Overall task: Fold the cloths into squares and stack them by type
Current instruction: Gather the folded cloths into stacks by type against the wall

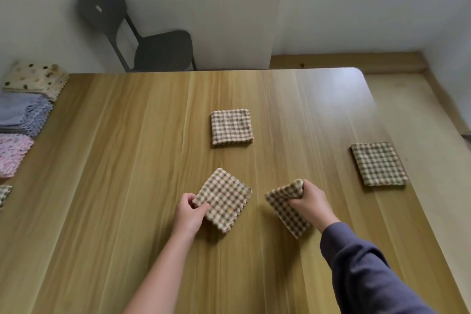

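My left hand (190,211) pinches a folded pink-checked cloth (224,199) by one corner, at the near middle of the worktop (127,160). My right hand (309,201) grips a brown-checked cloth (285,206), and its fingers hide the bunched top edge. I can't tell whether either cloth touches the wood. At the left edge, the frame cuts off the pink stack (12,153) and a checked scrap (3,195).

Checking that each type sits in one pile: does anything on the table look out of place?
Yes. The checked cloths are scattered, not stacked: the mid-table square and the right-edge square lie apart; the left hand grips a third cloth, the right hand a fourth cloth.
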`<state>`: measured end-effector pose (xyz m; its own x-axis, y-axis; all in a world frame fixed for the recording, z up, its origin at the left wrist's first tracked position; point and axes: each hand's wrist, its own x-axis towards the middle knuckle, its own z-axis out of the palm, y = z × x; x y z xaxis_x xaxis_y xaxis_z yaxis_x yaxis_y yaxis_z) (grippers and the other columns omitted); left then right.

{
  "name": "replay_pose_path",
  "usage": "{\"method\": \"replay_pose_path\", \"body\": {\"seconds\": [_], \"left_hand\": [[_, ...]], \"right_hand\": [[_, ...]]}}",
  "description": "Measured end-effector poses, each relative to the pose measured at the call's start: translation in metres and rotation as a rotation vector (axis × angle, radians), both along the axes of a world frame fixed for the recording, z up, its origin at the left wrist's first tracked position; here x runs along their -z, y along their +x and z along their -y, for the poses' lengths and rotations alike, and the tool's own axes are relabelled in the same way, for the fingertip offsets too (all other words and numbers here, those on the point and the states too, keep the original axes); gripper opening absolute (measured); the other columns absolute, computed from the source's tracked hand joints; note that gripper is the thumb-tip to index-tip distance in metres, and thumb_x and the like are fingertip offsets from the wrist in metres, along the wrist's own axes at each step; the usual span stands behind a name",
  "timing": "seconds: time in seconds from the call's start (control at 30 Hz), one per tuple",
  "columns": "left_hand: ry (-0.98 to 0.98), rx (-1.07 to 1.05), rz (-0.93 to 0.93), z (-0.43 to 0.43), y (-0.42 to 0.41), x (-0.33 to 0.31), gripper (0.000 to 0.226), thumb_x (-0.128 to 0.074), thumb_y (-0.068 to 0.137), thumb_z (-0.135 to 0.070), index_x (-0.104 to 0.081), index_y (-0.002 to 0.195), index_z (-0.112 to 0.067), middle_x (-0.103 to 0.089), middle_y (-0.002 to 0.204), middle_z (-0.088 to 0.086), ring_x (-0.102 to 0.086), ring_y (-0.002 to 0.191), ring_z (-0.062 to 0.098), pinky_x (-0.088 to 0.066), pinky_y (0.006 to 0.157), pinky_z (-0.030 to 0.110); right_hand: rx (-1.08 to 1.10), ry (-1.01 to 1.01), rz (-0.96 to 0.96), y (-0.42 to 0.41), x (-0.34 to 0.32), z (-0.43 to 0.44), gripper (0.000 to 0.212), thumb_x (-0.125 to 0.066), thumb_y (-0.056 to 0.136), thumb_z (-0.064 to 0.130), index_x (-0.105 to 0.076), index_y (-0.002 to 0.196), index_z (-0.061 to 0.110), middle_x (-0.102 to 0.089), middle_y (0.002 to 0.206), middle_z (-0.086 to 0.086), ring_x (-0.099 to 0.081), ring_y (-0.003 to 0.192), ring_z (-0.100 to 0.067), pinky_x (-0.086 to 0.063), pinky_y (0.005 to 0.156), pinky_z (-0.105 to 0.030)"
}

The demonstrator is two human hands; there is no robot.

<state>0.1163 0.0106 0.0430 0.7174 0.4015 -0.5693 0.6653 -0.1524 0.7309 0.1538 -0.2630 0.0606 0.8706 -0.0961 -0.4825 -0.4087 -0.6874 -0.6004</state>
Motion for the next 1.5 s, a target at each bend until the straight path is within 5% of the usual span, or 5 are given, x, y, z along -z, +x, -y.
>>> {"method": "replay_pose_path", "body": {"seconds": [0.17,0.4,1.17,1.33,1.5], "left_hand": [[-0.576,-0.374,0.07,-0.012,-0.011,-0.018,0.016,-0.061,0.087,-0.002,-0.061,0.102,-0.008,-0.067,0.098,0.01,-0.062,0.092,0.021,-0.049,0.075,0.032],[-0.704,-0.522,0.115,-0.06,-0.031,-0.041,0.019,-0.055,0.093,-0.011,-0.058,0.11,-0.004,-0.068,0.103,0.016,-0.065,0.094,0.028,-0.051,0.076,0.04],[-0.84,-0.604,0.25,-0.442,-0.103,-0.061,0.039,-0.031,0.101,-0.023,-0.066,0.104,-0.005,-0.072,0.102,0.014,-0.069,0.09,0.02,-0.049,0.078,0.036],[-0.801,-0.553,0.359,-0.479,-0.097,-0.049,0.053,-0.046,0.091,-0.05,-0.059,0.122,-0.009,-0.066,0.119,0.011,-0.061,0.113,0.025,-0.045,0.094,0.04],[-0.703,-0.666,0.36,-0.5,-0.085,-0.043,0.022,-0.056,0.089,-0.016,-0.067,0.106,-0.01,-0.071,0.107,0.011,-0.067,0.1,0.025,-0.049,0.086,0.04]], "right_hand": [[0.048,0.376,-0.155,-0.001,-0.025,-0.02,0.015,-0.066,0.085,0.014,-0.06,0.098,0.019,-0.067,0.095,0.0,-0.064,0.086,-0.015,-0.052,0.072,-0.028],[-0.014,0.751,-0.347,-0.005,-0.056,-0.103,0.017,-0.062,0.089,0.012,-0.063,0.107,0.011,-0.073,0.1,-0.004,-0.069,0.092,-0.019,-0.053,0.075,-0.028],[-0.291,0.683,-0.45,-0.039,-0.047,-0.601,0.015,-0.07,0.084,0.011,-0.066,0.098,0.012,-0.074,0.093,-0.006,-0.071,0.087,-0.022,-0.057,0.078,-0.033],[-0.334,0.576,-0.355,-0.028,-0.04,-0.651,0.018,-0.072,0.083,0.017,-0.066,0.099,0.014,-0.073,0.096,-0.004,-0.07,0.087,-0.018,-0.057,0.081,-0.033],[-0.434,0.486,-0.25,-0.012,-0.04,-0.679,0.017,-0.075,0.08,0.022,-0.064,0.093,0.022,-0.071,0.09,0.006,-0.068,0.079,-0.007,-0.055,0.069,-0.02]]}}
